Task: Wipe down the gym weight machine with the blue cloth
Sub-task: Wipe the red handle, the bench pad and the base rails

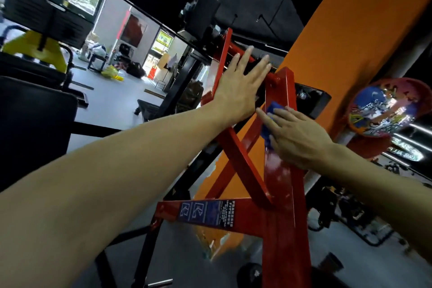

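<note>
The weight machine has a red steel frame (282, 194) with an upright post, diagonal braces and a blue label on a cross bar. My left hand (240, 84) lies flat with straight fingers against the upper red brace and the black part behind it. My right hand (294, 135) presses the blue cloth (272, 112) flat against the upright post, just below its top. Most of the cloth is hidden under the fingers. The post's surface below the cloth shines with wet streaks.
An orange pillar (350, 42) rises right behind the frame. A black padded seat (30, 124) sits at the left, with a yellow-based weight stack (35, 47) beyond it. A colourful round dish (385, 110) hangs at the right. Grey floor (112, 100) stretches toward the far doorway.
</note>
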